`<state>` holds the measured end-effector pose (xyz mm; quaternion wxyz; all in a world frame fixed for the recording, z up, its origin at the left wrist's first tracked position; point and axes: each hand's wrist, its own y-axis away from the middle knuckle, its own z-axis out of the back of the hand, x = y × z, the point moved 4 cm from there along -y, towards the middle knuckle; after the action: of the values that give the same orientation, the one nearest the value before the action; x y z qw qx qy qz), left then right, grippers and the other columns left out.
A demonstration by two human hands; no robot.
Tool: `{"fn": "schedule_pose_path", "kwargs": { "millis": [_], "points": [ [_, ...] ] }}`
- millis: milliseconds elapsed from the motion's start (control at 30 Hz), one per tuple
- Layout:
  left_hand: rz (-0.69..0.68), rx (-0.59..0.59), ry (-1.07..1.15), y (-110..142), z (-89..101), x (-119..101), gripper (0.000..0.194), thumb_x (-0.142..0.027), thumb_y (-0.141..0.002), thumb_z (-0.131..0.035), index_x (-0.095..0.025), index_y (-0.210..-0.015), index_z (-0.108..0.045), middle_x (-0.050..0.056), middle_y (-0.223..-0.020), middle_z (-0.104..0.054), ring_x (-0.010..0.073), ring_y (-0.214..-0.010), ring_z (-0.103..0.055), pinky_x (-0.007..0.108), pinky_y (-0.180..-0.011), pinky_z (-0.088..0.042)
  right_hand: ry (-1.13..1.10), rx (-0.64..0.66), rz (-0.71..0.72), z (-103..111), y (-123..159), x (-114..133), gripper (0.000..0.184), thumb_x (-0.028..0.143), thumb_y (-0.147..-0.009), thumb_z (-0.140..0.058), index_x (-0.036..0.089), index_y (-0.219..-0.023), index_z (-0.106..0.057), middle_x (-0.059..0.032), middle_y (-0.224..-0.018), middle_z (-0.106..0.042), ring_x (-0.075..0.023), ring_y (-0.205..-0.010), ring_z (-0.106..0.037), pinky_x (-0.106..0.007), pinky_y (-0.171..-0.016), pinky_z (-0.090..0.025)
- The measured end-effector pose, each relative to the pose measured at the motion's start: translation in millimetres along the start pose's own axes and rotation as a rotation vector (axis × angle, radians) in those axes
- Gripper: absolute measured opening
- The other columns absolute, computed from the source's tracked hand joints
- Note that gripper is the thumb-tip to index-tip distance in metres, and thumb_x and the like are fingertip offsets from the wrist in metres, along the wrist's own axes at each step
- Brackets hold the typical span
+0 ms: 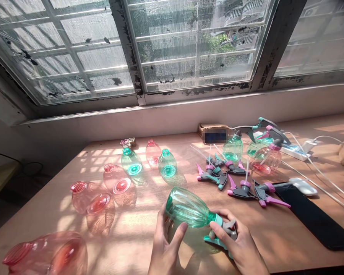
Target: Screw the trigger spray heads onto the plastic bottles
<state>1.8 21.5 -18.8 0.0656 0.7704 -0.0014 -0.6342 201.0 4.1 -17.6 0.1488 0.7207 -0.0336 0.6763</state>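
Observation:
A clear green spray bottle (187, 208) lies tilted on its side in the air above the table's front, its base to the left. My left hand (169, 240) is closed round the base end, thumb on the near side. At the neck, my right hand (236, 238) grips the grey and teal spray head (219, 236), thumb and fingers on its collar. The head sits on the bottle's mouth; whether it is fully screwed down I cannot tell. Loose pink and grey spray heads (245, 189) with thin tubes lie just beyond my right hand.
Open pink bottles (117, 179) and green bottles (167, 164) stand on the left and middle of the wooden table. Bottles with heads fitted (233, 147) stand back right, near a small cardboard box (213, 133), white cables and a power strip (296, 149). A black phone (318, 219) lies right.

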Motion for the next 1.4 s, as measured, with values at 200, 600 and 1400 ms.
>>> {"fn": "schedule_pose_path", "kwargs": {
  "millis": [200, 600, 1400],
  "points": [
    [0.004, -0.020, 0.037, -4, 1.4, 5, 0.069, -0.038, -0.080, -0.089, -0.028, -0.143, -0.063, 0.010, -0.145, -0.072, 0.0348, -0.142, -0.061, 0.042, -0.114, -0.054, -0.003, -0.011, -0.001, 1, -2, -1, 0.048, 0.060, -0.079, -0.082, 0.019, -0.103, -0.074, 0.0009, -0.062, -0.074, -0.0219, -0.064, -0.072, -0.032, -0.066, -0.063],
    [-0.043, 0.026, -0.022, -2, -0.8, 5, 0.079, -0.041, -0.082, -0.088, -0.032, -0.153, -0.055, 0.010, -0.152, -0.067, 0.0371, -0.147, -0.056, 0.049, -0.124, -0.043, 0.003, 0.088, -0.007, 4, -7, -13, 0.049, 0.059, -0.085, -0.080, 0.018, -0.110, -0.072, -0.0008, -0.070, -0.077, -0.0229, -0.070, -0.075, -0.031, -0.070, -0.065],
    [-0.044, 0.059, 0.006, -2, 1.3, 10, 0.084, -0.048, -0.088, -0.084, -0.035, -0.161, -0.044, 0.010, -0.158, -0.061, 0.0384, -0.152, -0.051, 0.058, -0.130, -0.033, 0.071, 0.118, -0.014, 7, -9, -18, 0.052, 0.064, -0.088, -0.075, 0.018, -0.113, -0.068, -0.0021, -0.071, -0.078, -0.0236, -0.073, -0.075, -0.033, -0.073, -0.064]
  ]
}}
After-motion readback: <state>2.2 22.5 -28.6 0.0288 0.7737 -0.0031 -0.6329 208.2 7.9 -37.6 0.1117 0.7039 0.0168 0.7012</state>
